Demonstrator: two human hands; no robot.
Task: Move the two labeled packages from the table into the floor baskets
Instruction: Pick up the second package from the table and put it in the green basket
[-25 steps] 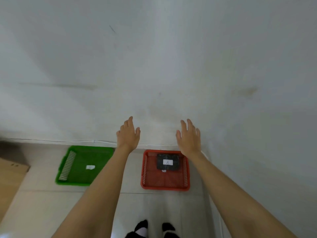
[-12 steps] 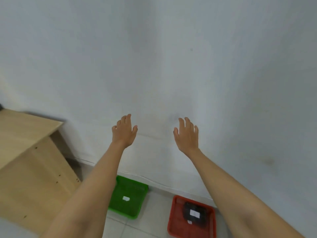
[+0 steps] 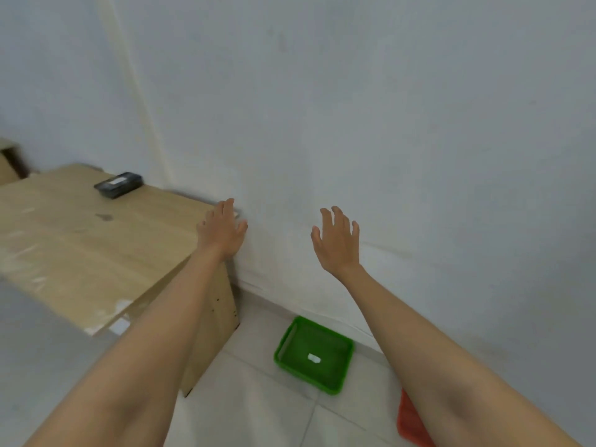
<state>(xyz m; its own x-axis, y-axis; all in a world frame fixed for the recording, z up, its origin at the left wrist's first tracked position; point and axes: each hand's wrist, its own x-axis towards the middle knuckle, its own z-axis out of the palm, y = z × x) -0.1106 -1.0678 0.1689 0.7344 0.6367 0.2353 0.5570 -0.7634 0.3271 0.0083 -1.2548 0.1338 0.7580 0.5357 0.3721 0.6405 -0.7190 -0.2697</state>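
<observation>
A black package (image 3: 118,184) with a white label lies flat at the far edge of the light wooden table (image 3: 84,246), near the wall. My left hand (image 3: 222,232) hovers over the table's right corner, fingers spread, holding nothing. My right hand (image 3: 338,243) is raised in front of the wall, also open and empty. On the floor below stands the green basket (image 3: 292,341) with a small white label inside. A corner of the red basket (image 3: 411,421) shows at the bottom right, mostly hidden behind my right forearm; its contents are out of sight.
A white wall fills the upper and right part of the view, meeting the tiled floor just behind the baskets. The table's side panel (image 3: 219,321) stands left of the green basket. A brown box edge (image 3: 9,162) sits at far left.
The view has swung left and up: the table and the black package on it have come into sight, the baskets have slid to the bottom right. Both hands stay open and empty.
</observation>
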